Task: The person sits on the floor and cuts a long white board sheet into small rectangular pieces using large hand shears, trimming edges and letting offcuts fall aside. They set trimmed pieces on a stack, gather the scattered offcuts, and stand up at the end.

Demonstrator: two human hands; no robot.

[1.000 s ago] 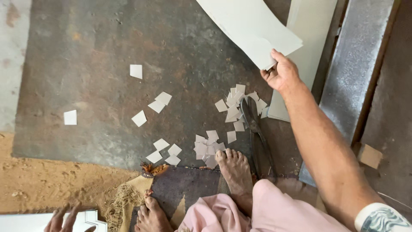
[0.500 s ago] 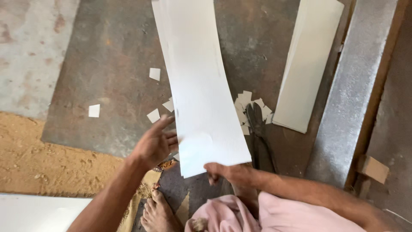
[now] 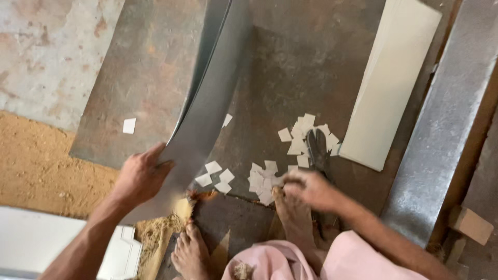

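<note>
A: What does the left hand [image 3: 139, 179] do here?

B: It is clamped on the near edge of a long grey metal sheet [image 3: 207, 109]. The sheet stands on its edge and bends a little, and it runs from the hand away over the dark floor plate [image 3: 155, 67].

A: How to hold it well, in your opinion?

B: I think the grip must stay firm and low, with the fingers on the flat face and not over the thin edge, because such an edge can cut. The sheet is springy, so it should be turned slowly.

A: And the right hand [image 3: 311, 189]?

B: It is down by the right foot [image 3: 295, 218], closed on the handle of the shears [image 3: 317, 150], which lie on the floor between small white cut pieces [image 3: 264, 179]. The two hands are well apart.

A: The arms?

B: The left arm is stretched forward and the right is bent low over the knee. A stack of white strips [image 3: 394, 83] lies to the right, not touched.
</note>
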